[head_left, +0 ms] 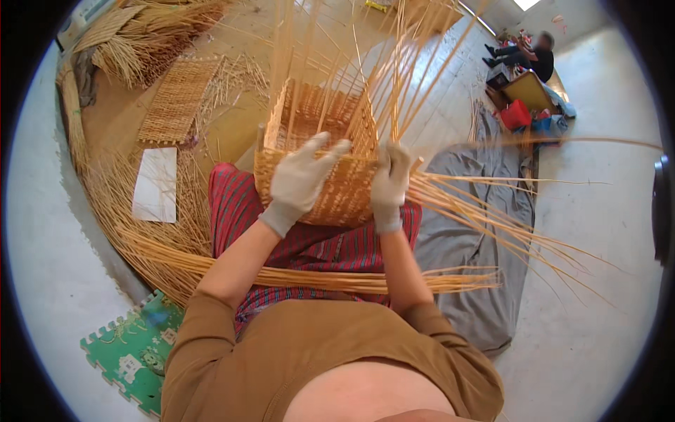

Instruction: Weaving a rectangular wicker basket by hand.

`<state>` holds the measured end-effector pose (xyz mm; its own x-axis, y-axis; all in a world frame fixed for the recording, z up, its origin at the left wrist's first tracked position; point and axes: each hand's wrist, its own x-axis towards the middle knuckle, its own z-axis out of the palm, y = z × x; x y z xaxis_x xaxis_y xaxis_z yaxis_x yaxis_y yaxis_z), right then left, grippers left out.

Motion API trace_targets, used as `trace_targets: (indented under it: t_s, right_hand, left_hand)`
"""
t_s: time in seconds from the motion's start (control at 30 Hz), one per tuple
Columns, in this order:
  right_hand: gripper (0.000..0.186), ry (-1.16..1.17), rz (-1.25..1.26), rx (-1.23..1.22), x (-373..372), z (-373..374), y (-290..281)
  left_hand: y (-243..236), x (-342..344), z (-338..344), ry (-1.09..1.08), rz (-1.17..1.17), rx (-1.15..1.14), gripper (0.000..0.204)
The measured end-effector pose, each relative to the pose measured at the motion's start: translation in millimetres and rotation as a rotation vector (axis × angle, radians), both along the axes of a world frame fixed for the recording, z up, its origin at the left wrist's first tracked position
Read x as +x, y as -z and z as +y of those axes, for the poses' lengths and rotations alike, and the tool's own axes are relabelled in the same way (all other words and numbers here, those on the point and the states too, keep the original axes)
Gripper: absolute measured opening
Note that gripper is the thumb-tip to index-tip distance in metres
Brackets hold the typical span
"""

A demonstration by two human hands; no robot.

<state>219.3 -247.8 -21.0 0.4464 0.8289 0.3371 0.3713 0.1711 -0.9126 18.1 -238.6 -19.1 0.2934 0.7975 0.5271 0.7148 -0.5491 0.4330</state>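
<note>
A square woven basket [320, 197] rests on my lap over red striped cloth [232, 204], with long upright strands [397, 77] rising from it and a bundle of strands [478, 207] fanning out to its right. My gloved left hand [301, 176] grips the front wall, fingers up at the rim. At the front right corner, my gloved right hand [389, 179] is closed on a thin strand, where a long blurred one [583, 138] runs rightward. More long strands [323, 280] lie across my lap beneath my forearms.
Loose strands [183, 211], a woven panel [172, 98] and white sheet [155, 183] lie left, near a green foam mat [140, 352]. A grey cloth [478, 309] lies right. At back right a person [538, 60] sits beside a low table [527, 95] and red container [515, 112].
</note>
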Motion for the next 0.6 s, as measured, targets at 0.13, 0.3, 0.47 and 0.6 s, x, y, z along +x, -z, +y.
trace_targets:
  t_s: [0.13, 0.3, 0.47, 0.6]
  right_hand:
    - [0.053, -0.135, -0.92, 0.161, 22.7, 44.7, -29.2]
    - [0.03, 0.124, 0.188, 0.285, 40.9, -4.7, -22.3]
    - [0.053, 0.208, -0.464, -0.009, 76.2, -30.6, -24.2]
    - [0.067, 0.626, -1.069, 0.054, 124.9, -9.3, -63.0]
  left_hand:
    - [8.4, 27.7, -4.7, 0.027, 0.31, -0.197, 0.074]
    - [9.2, 29.0, 8.3, 0.036, 0.491, -0.057, 0.066]
    - [-7.9, 93.7, -1.3, 0.255, 0.173, 0.036, 0.068]
    - [-6.4, 126.8, 1.9, 0.207, 0.561, -0.354, 0.075]
